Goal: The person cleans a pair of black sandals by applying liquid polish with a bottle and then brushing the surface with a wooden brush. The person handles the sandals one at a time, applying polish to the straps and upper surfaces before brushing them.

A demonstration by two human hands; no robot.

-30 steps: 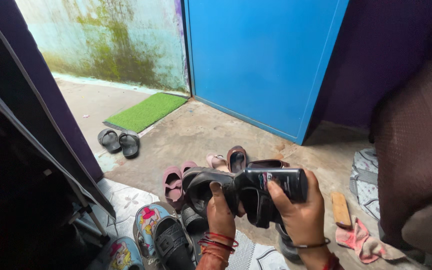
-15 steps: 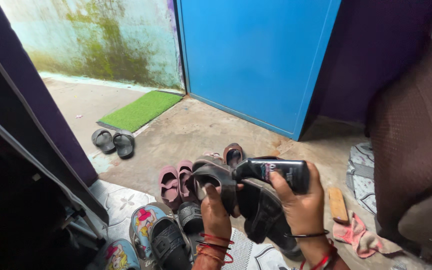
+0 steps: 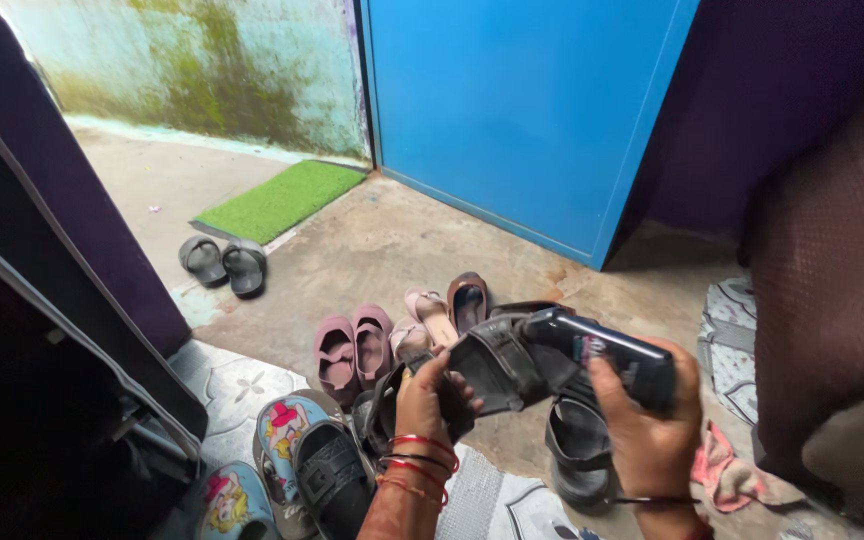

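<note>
Scattered sandals (image 3: 352,345) beneath; floor (image 3: 392,250) beyond.

mat (image 3: 280,198) lies behind two slippers (image 3: 222,264) (door (image 3: 512,110) to the right).

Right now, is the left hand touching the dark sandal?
Touching. In the head view, the left hand has its fingers curled over the edge of the dark sandal, lifting it off the floor; no gap shows between them.
</note>
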